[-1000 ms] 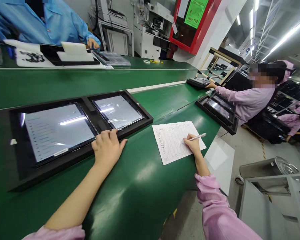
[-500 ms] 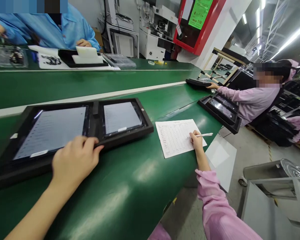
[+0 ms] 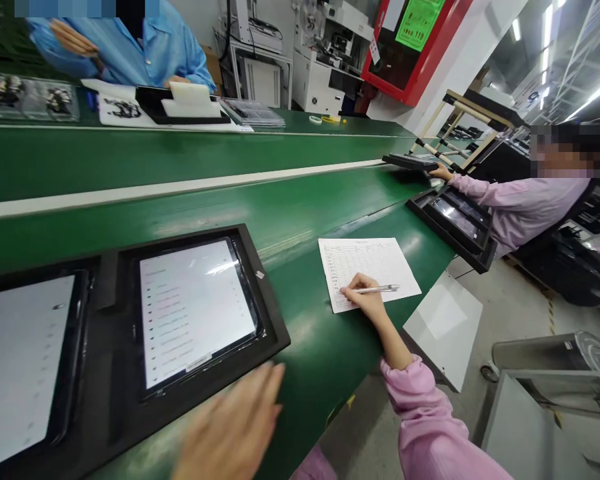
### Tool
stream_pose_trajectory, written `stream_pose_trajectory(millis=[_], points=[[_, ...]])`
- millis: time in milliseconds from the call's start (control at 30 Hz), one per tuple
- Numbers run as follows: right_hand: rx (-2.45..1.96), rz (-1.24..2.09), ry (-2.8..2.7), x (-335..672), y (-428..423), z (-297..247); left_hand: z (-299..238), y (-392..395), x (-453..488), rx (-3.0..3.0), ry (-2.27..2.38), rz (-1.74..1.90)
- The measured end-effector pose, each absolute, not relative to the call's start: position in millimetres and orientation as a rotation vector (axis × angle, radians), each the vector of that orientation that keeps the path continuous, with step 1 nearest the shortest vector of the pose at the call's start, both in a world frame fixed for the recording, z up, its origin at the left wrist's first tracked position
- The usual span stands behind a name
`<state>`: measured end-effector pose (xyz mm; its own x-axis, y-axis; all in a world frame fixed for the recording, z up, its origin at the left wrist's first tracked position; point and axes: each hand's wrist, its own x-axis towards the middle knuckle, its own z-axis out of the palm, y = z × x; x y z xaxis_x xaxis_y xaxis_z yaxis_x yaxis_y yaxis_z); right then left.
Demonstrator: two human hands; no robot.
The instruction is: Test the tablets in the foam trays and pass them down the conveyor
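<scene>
A black foam tray [image 3: 107,373] lies at the left of the green bench, holding two tablets with lit screens. One tablet [image 3: 195,313] shows a list; the other tablet [image 3: 23,373] is cut off by the left edge. My left hand [image 3: 235,420], smeared by motion, is just off the tray's near edge with fingers stretched out and nothing held. A printed form [image 3: 365,260] with a table of rows lies right of the tray. Over its lower part, my right hand [image 3: 367,297] grips a white pen [image 3: 385,289], the tip hidden by the fingers.
A co-worker in pink [image 3: 525,200] at the right holds a dark tray [image 3: 410,162], with another tray of devices [image 3: 455,223] close by. Across the bench sits a person in blue [image 3: 170,47]. A white panel [image 3: 447,323] and metal bin [image 3: 550,357] are beyond the right edge.
The tray has shifted left and nearer, turning slightly. My left hand has let go of its edge and moved right and down. My right hand, with the pen, has moved left across the form.
</scene>
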<state>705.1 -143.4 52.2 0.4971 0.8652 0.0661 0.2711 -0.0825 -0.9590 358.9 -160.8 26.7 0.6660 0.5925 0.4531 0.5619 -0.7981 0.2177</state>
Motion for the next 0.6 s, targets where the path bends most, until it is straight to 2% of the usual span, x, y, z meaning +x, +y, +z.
stream_pose_trajectory(millis=[67, 200, 333, 600], points=[[-1.646, 0.752, -1.079, 693, -143, 52, 35, -166, 430, 2.978, 0.698, 0.722], [-1.693, 0.599, -1.101, 688, -142, 53, 37, -162, 527, 3.003, 0.715, 0.449], [-1.722, 0.519, -1.068, 694, -136, 53, 29, -156, 542, 2.954, 0.735, 0.280], [-1.734, 0.642, -1.124, 688, -137, 50, 23, -159, 536, 2.919, 0.769, 0.369]])
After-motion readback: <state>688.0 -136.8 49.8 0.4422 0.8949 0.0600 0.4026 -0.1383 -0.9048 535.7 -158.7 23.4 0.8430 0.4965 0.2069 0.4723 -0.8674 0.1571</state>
